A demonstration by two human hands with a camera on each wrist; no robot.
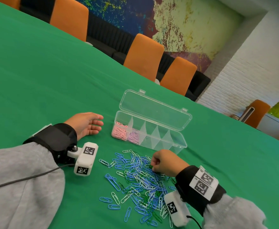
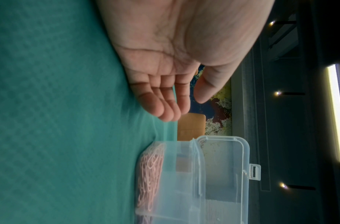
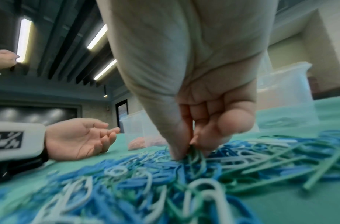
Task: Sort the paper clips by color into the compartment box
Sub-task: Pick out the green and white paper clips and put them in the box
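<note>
A loose heap of blue, white and green paper clips [image 1: 140,180] lies on the green cloth in front of me. My right hand [image 1: 158,162] is down on the heap's far side, its thumb and fingers pinching green clips [image 3: 194,154]. The clear compartment box [image 1: 152,134] stands behind the heap with its lid open; pink clips [image 1: 119,132] fill its left end cell, purple clips [image 1: 133,138] the cell beside it. My left hand [image 1: 89,124] rests palm up on the cloth left of the box, fingers relaxed and holding nothing [image 2: 165,106].
The green cloth [image 1: 44,80] covers the whole table, with wide bare room to the left and behind the box. Orange chairs [image 1: 143,58] line the table's far edge. Stray clips [image 1: 114,200] lie scattered at the heap's near left.
</note>
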